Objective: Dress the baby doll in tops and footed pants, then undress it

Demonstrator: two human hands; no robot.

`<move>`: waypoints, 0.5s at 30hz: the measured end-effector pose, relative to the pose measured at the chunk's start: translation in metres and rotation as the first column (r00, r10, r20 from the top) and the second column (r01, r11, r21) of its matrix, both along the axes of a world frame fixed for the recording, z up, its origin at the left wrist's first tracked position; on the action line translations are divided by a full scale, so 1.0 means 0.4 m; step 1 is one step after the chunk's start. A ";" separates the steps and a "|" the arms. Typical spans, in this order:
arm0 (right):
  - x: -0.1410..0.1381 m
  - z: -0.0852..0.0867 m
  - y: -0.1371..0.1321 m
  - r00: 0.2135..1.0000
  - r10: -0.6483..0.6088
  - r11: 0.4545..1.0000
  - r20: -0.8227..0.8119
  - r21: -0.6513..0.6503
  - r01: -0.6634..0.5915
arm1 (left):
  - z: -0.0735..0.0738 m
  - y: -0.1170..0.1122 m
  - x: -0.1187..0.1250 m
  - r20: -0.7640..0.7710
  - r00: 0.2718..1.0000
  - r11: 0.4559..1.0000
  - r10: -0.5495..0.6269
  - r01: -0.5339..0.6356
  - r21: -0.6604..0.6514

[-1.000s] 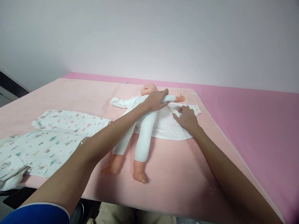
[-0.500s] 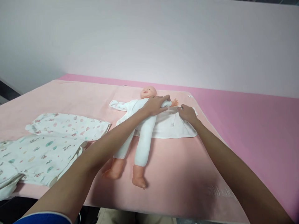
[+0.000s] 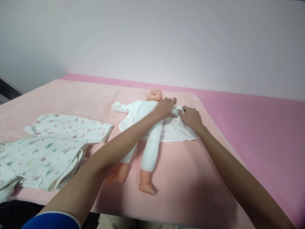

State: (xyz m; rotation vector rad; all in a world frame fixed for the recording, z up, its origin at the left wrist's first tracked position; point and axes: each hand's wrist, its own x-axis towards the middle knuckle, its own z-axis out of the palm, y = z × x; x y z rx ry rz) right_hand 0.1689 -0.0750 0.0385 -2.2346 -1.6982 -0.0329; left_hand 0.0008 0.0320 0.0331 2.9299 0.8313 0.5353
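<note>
Your left hand (image 3: 165, 108) lies on the upper chest and shoulder of the doll (image 3: 149, 143), fingers together and bent over its far side. You cannot tell whether they close around the arm hidden beneath. Your right hand (image 3: 190, 117) is just beside it, with thumb and fingertips (image 3: 183, 112) pinched on a bunched fold of the white garment (image 3: 170, 133). That garment is spread open under the doll's body near the far middle of the pale pink blanket (image 3: 195, 178). There are two small tags: one on the garment (image 3: 175, 128), just below your right hand, and one at the blanket's far corner (image 3: 195, 98). Both are too small to read. There is one doll, face up with its head toward the wall. Its two bare feet (image 3: 147, 188) point toward you, and one arm is out to the side in a printed sleeve (image 3: 120, 107). Well apart on your left lie at least two patterned baby garments (image 3: 47, 149), partly overlapping, with small coloured prints whose shapes are unclear. The blanket covers a deeper pink surface (image 3: 262, 127). A blue sleeve edge (image 3: 51, 221) shows on your left arm.
</note>
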 end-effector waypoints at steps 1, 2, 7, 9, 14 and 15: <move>-0.010 0.000 -0.007 1.000 -0.006 1.000 0.016 -0.022 0.006 | 0.003 0.011 -0.014 0.022 0.999 0.998 -0.043 0.044 -0.033; -0.024 0.000 -0.011 1.000 -0.015 0.999 0.027 -0.037 0.016 | 0.007 0.021 -0.029 0.047 0.995 0.993 -0.087 0.090 -0.074; -0.131 0.005 0.011 1.000 0.020 0.999 -0.011 -0.025 -0.020 | 0.018 0.042 -0.046 0.143 0.978 0.951 -0.152 0.185 -0.248; -0.154 0.012 0.020 0.997 0.041 0.999 -0.063 -0.010 -0.041 | 0.026 0.038 -0.044 0.142 0.978 0.946 -0.150 0.184 -0.267; -0.054 0.021 -0.056 0.946 0.213 0.976 -0.243 0.097 -0.195 | 0.064 0.057 -0.196 0.219 0.964 0.958 -0.153 0.199 -0.208; -0.017 0.019 -0.082 0.941 0.240 0.968 -0.239 0.133 -0.213 | 0.065 0.070 -0.257 0.203 0.973 0.965 -0.107 0.150 -0.214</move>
